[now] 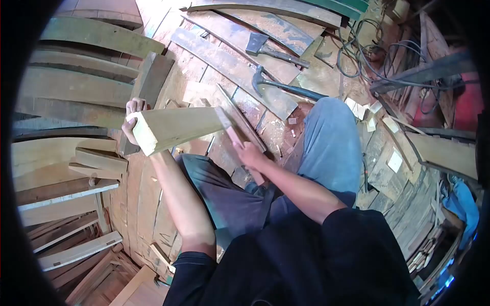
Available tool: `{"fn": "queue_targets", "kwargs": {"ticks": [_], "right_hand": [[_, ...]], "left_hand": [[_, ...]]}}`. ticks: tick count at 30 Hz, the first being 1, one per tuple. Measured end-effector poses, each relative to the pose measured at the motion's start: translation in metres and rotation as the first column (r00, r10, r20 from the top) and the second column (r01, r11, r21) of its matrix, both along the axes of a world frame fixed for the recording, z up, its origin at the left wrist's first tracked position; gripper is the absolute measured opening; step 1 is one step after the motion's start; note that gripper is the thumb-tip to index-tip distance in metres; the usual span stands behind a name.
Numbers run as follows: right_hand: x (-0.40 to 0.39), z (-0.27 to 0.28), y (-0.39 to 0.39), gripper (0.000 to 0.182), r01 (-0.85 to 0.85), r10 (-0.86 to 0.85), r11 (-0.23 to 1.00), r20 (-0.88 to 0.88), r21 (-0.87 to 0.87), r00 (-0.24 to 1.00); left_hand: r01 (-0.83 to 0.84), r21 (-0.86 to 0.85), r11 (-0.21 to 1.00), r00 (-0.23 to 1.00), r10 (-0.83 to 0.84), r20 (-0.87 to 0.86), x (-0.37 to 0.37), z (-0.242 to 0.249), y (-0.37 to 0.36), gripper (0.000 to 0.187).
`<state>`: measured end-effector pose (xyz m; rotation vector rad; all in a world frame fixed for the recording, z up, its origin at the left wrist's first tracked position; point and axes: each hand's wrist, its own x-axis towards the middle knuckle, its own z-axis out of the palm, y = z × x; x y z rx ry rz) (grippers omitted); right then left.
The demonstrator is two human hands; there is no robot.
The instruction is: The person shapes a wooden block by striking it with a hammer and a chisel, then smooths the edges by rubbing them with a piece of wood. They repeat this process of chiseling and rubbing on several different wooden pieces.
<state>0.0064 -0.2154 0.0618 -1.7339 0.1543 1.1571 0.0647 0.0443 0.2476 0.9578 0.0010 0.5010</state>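
My left hand (pixel 133 118) is wrapped round the left end of a thick wooden board (pixel 186 125), whose pale cut end faces me. The board is raised above the floor and slants to the right. My right hand (pixel 250 154) is closed round a long narrow tool (pixel 234 135), wood-coloured along its length with a greyish flat tip. That tip lies at the board's right end; whether it touches cannot be made out, nor can the tool's exact kind. Beyond my hands a claw hammer (pixel 286 87) and a hatchet (pixel 275 52) lie on planks.
Curved wooden boards (pixel 76 86) are stacked along the left. Long planks (pixel 229 71) cover the floor ahead. A tangle of cable (pixel 360 51) lies at the upper right, near small wood offcuts (pixel 394 160). My bent knees (pixel 332 137) flank the work.
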Motion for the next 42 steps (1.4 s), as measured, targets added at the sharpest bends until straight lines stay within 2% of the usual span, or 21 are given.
{"fn": "queue_targets", "kwargs": {"ticks": [3, 4, 5, 7, 8, 11, 12, 13, 14, 15, 16, 17, 20, 23, 24, 27, 28, 35, 36, 40, 42], "right_hand": [[-0.006, 0.022, 0.007, 0.056, -0.084, 0.012, 0.987, 0.470, 0.134, 0.883], [0.001, 0.028, 0.000, 0.056, -0.103, 0.033, 0.979, 0.364, 0.174, 0.931], [0.000, 0.006, 0.000, 0.056, -0.081, 0.024, 0.986, 0.364, 0.144, 0.931], [-0.005, -0.026, 0.003, 0.059, -0.062, 0.075, 0.996, 0.201, -0.071, 0.977], [-0.005, -0.019, 0.003, 0.059, -0.077, 0.085, 0.996, 0.261, -0.039, 0.962], [0.001, 0.016, 0.005, 0.059, -0.096, 0.069, 0.994, 0.416, 0.045, 0.907], [0.004, 0.022, 0.006, 0.058, -0.096, 0.051, 0.992, 0.455, 0.078, 0.889], [0.003, 0.024, 0.008, 0.058, -0.101, 0.033, 0.988, 0.486, 0.115, 0.873], [0.001, -0.005, 0.010, 0.057, -0.047, -0.023, 0.981, 0.354, 0.190, 0.935], [0.005, -0.006, 0.006, 0.056, -0.023, 0.019, 0.999, 0.103, 0.042, 0.994], [0.004, -0.005, 0.005, 0.054, -0.022, 0.025, 1.000, 0.156, -0.021, 0.987], [0.004, -0.004, 0.004, 0.053, -0.016, 0.034, 0.996, 0.212, -0.087, 0.977], [-0.001, 0.017, 0.015, 0.055, -0.107, -0.022, 0.974, 0.551, 0.201, 0.834], [-0.002, -0.019, 0.011, 0.057, -0.037, 0.022, 0.999, 0.418, 0.030, 0.908], [0.000, -0.029, 0.010, 0.058, -0.044, 0.071, 0.995, 0.315, -0.090, 0.946], [-0.005, -0.011, 0.021, 0.059, -0.042, 0.033, 0.999, 0.244, 0.034, 0.969], [0.000, 0.016, 0.015, 0.060, -0.116, 0.105, 0.993, 0.455, -0.004, 0.884], [0.003, -0.022, 0.013, 0.059, -0.090, 0.149, 0.976, 0.311, -0.198, 0.939], [-0.001, -0.016, 0.018, 0.061, -0.034, 0.072, 0.990, 0.284, -0.136, 0.956], [-0.001, 0.020, 0.016, 0.061, -0.158, 0.147, 0.987, 0.377, -0.003, 0.915], [-0.001, 0.003, 0.014, 0.061, -0.111, 0.130, 0.990, 0.278, -0.084, 0.952]], "left_hand": [[-0.091, 0.033, 0.995, 0.994, 0.093, -0.055, 0.003, 0.008, -0.015, 0.028], [-0.147, 0.058, 0.987, 0.985, 0.152, -0.078, -0.001, 0.011, -0.018, 0.028], [-0.092, 0.051, 0.994, 0.994, 0.095, -0.062, -0.007, 0.007, -0.007, 0.028], [0.036, 0.036, 0.999, 0.999, -0.036, -0.012, -0.012, -0.010, 0.027, 0.030], [0.103, 0.008, 0.995, 0.994, -0.103, 0.020, -0.009, -0.014, 0.033, 0.030], [-0.005, -0.059, 0.998, 1.000, 0.004, -0.020, 0.005, -0.002, 0.009, 0.028], [-0.123, 0.013, 0.992, 0.991, 0.123, -0.052, 0.006, 0.006, -0.008, 0.027], [-0.122, 0.013, 0.992, 0.991, 0.122, -0.061, -0.003, 0.005, -0.004, 0.028], [-0.110, 0.018, 0.994, 0.992, 0.111, -0.068, -0.009, 0.005, 0.000, 0.028], [-0.089, 0.020, 0.996, 0.994, 0.090, -0.066, -0.010, 0.005, 0.005, 0.029], [0.048, -0.042, 0.998, 0.999, -0.048, -0.002, -0.012, -0.003, 0.024, 0.029], [0.059, -0.038, 0.998, 0.998, -0.059, 0.005, -0.015, -0.013, 0.040, 0.030], [0.113, 0.032, 0.993, 0.994, -0.112, -0.016, -0.021, -0.013, 0.047, 0.030], [-0.093, 0.026, 0.995, 0.995, 0.094, -0.045, -0.034, -0.008, 0.031, 0.031], [-0.126, 0.120, 0.985, 0.989, 0.134, -0.055, -0.036, -0.005, 0.026, 0.032], [0.013, 0.058, 0.998, 1.000, -0.013, 0.002, -0.042, -0.021, 0.058, 0.033], [-0.044, 0.075, 0.996, 0.999, 0.044, 0.003, -0.043, -0.019, 0.053, 0.033], [-0.117, 0.041, 0.992, 0.993, 0.118, -0.021, -0.049, -0.014, 0.042, 0.030], [-0.097, 0.024, 0.995, 0.995, 0.097, -0.028, -0.052, -0.017, 0.050, 0.030], [-0.081, 0.032, 0.996, 0.996, 0.082, -0.023, -0.060, -0.022, 0.057, 0.030], [-0.047, 0.035, 0.998, 0.999, 0.047, -0.011, -0.062, -0.022, 0.058, 0.029]]}}
